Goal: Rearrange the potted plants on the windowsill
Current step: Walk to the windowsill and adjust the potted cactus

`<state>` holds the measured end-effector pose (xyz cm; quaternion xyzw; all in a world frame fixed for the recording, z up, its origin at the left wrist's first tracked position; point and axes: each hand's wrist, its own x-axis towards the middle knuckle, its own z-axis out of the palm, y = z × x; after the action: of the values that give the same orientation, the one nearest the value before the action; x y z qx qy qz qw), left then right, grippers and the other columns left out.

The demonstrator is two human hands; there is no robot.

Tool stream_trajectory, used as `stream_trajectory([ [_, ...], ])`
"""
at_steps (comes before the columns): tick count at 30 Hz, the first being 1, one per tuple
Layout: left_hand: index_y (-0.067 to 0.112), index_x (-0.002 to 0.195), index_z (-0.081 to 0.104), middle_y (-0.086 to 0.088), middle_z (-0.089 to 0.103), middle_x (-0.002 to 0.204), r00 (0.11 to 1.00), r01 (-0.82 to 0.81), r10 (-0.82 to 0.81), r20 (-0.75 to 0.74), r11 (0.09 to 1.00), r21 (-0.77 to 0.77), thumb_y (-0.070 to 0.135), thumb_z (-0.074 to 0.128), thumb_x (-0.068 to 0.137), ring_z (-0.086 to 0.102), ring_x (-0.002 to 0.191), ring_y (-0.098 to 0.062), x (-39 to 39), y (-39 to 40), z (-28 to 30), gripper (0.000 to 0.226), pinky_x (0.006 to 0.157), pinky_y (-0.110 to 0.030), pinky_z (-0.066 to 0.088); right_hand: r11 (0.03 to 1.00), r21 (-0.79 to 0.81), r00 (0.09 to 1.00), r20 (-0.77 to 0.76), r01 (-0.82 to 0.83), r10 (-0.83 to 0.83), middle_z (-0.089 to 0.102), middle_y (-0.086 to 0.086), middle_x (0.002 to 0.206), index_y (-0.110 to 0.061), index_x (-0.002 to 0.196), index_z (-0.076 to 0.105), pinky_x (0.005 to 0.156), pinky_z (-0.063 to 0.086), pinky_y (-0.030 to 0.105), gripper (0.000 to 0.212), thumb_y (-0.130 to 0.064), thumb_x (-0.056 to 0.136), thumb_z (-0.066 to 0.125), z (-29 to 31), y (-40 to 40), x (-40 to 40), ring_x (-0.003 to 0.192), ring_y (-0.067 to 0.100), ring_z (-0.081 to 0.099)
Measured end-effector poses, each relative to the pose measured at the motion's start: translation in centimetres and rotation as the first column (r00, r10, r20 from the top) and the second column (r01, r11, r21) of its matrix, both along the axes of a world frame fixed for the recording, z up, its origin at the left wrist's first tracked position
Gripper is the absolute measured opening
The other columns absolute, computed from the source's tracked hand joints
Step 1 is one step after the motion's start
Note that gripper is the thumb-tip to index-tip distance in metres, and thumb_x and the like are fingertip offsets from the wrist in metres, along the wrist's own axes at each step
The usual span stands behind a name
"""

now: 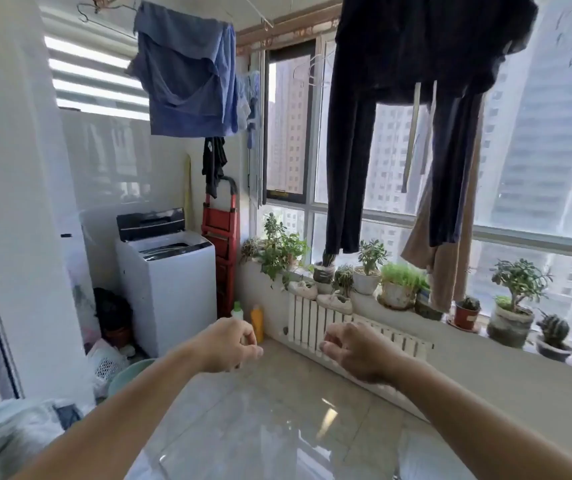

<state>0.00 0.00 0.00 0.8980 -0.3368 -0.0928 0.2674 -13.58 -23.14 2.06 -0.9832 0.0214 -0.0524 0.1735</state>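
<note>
Reaching fwd over the tiled floor, left hand (226,344) & right hand (354,355) both empty, fingers loosely curled, touching nothing. Potted plants (395,285) sit in a row along the windowsill (457,332) at right, well apart from both hands, above the radiator (315,323).

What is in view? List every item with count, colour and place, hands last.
potted plants: about a dozen, green, along the windowsill
shoes: two, white, on the radiator
washing machine: one, white, left corner
step ladder: one, red, beside the washer
bottles: two, yellow and white, on the floor
laundry: blue, dark and tan pieces, hanging overhead
left hand: empty, grip loosely curled, over the floor
right hand: empty, grip loosely curled, near the radiator
</note>
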Motion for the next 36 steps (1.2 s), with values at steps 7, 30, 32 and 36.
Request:
stream_trajectory([
  [7,0.019,0.084,0.068,0.001,0.073,0.07,0.996,-0.079,0.078,0.034,0.996,0.048,0.041,0.065,0.088,0.061,0.051,-0.001,11.4,-1.3,1.3,0.022,0.055,-0.022,0.052,0.999,-0.007,0.999,0.023,-0.045,0.045,0.065,-0.004,0.08,-0.03,0.076,0.054,0.071,0.053,0.035,0.024,-0.043,0.095,0.049,1.4,-1.4,13.2,0.069,0.011,0.057],
  [30,0.014,0.093,0.07,0.006,0.066,0.079,0.998,-0.054,0.055,-0.008,0.996,0.065,0.037,0.066,0.09,0.061,0.071,-0.008,44.5,-15.0,-1.1,0.024,0.069,-0.029,0.053,0.998,-0.007,0.998,-0.028,-0.057,0.057,0.056,-0.012,0.074,-0.032,0.071,0.05,0.063,0.044,0.027,0.028,-0.041,0.097,0.047,-2.6,-15.2,47.3,0.065,0.003,0.051],
  [32,0.016,0.088,0.068,0.008,0.063,0.075,0.999,-0.052,0.052,-0.006,0.996,0.076,0.036,0.066,0.09,0.06,0.068,-0.007,48.3,-17.2,-1.2,0.02,0.065,-0.025,0.047,0.999,-0.009,0.999,-0.036,-0.037,0.037,0.058,-0.011,0.077,-0.03,0.076,0.053,0.064,0.046,0.029,0.025,-0.041,0.097,0.047,-3.0,-17.3,50.6,0.066,0.006,0.053],
  [36,0.017,0.088,0.067,0.005,0.065,0.075,0.998,-0.034,0.036,-0.046,0.998,0.055,0.037,0.066,0.089,0.061,0.066,-0.01,54.9,-21.2,-1.6,0.02,0.067,-0.029,0.051,0.999,0.029,0.998,-0.054,0.026,-0.025,0.062,-0.001,0.076,-0.018,0.081,0.057,0.071,0.053,0.04,0.029,-0.039,0.098,0.047,-3.4,-20.7,56.5,0.063,0.014,0.052],
])
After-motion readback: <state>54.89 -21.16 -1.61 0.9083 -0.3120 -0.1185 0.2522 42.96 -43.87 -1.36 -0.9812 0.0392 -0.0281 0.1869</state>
